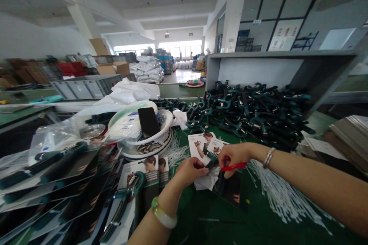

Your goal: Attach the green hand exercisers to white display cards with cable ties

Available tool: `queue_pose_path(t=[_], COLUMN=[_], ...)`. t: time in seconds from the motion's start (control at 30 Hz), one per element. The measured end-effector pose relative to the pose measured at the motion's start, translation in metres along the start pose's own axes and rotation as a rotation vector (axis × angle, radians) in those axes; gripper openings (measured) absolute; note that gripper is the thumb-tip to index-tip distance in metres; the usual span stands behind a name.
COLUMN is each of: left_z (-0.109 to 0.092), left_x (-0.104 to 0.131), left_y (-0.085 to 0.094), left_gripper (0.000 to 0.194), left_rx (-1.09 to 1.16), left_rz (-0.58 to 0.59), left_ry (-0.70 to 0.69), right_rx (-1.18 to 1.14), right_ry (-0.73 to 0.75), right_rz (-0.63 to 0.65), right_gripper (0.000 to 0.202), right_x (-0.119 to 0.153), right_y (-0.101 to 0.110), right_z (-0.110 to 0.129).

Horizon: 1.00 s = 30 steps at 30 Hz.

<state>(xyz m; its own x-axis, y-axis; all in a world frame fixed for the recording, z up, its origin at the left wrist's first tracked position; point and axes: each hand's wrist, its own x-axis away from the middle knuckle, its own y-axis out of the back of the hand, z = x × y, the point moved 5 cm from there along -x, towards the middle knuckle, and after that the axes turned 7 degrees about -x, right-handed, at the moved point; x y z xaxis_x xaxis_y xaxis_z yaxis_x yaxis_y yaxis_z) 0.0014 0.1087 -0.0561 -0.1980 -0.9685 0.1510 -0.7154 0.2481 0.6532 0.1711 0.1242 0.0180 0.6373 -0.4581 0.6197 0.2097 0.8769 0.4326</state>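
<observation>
My left hand [189,171] pinches the end of a dark green hand grip [212,159] that lies on a printed card [230,189]. From the other side, my right hand [234,155] is closed around a red-handled tool [234,166], whose working end I cannot make out. Both hands are close together over the card. Behind them lie more printed cards [198,145] showing a person. A spread of thin white cable ties [283,195] lies under and beside my right forearm, with another bunch of cable ties [176,149] beyond my left hand.
Dark green hand grips [253,111] are heaped before a grey open bin [258,65]. At left, carded hand grips [69,183] lie stacked. A phone [148,122] rests on a white basket [166,122] above a tray of metal springs [149,148]. A grey crate [86,87] stands farther back.
</observation>
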Motion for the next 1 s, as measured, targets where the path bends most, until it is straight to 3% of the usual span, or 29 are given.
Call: queue_pose_path(t=[0.23, 0.43, 0.53, 0.6, 0.63, 0.7, 0.73, 0.8, 0.9, 1.0], left_z=[-0.003, -0.011, -0.012, -0.013, -0.015, -0.019, -0.022, -0.028, -0.037, -0.034], left_x=[0.0, -0.003, 0.001, 0.007, 0.01, 0.017, 0.02, 0.023, 0.025, 0.036], left_y=[0.002, 0.005, 0.008, 0.012, 0.013, 0.014, 0.014, 0.013, 0.01, 0.022], left_gripper=[0.033, 0.033, 0.033, 0.032, 0.032, 0.035, 0.038, 0.037, 0.035, 0.029], left_rx=[-0.042, -0.052, -0.066, -0.074, -0.078, -0.1, -0.128, -0.233, -0.359, -0.282], left_rz=[0.0, 0.078, 0.081, 0.072, 0.062, 0.034, 0.008, -0.065, -0.129, -0.134], left_ry=[-0.026, -0.031, -0.049, -0.097, -0.128, -0.179, -0.188, -0.171, -0.132, -0.119], right_rx=[-0.033, 0.036, 0.048, -0.012, -0.048, -0.061, -0.03, 0.09, 0.223, 0.343], right_ry=[0.009, -0.067, -0.038, 0.005, 0.021, 0.033, -0.001, -0.097, -0.155, -0.209], right_rz=[-0.024, -0.027, -0.019, -0.057, -0.126, -0.396, -0.566, -0.776, -0.904, -0.956], right_gripper=[0.052, 0.06, 0.058, 0.056, 0.056, 0.054, 0.052, 0.045, 0.038, 0.04], right_x=[0.004, 0.005, 0.02, 0.035, 0.043, 0.057, 0.064, 0.071, 0.069, 0.066], right_y=[-0.005, -0.005, -0.001, 0.001, 0.004, 0.012, 0.016, 0.014, 0.003, -0.002], right_z=[-0.008, 0.0, 0.001, -0.012, -0.024, -0.054, -0.072, -0.102, -0.119, -0.117])
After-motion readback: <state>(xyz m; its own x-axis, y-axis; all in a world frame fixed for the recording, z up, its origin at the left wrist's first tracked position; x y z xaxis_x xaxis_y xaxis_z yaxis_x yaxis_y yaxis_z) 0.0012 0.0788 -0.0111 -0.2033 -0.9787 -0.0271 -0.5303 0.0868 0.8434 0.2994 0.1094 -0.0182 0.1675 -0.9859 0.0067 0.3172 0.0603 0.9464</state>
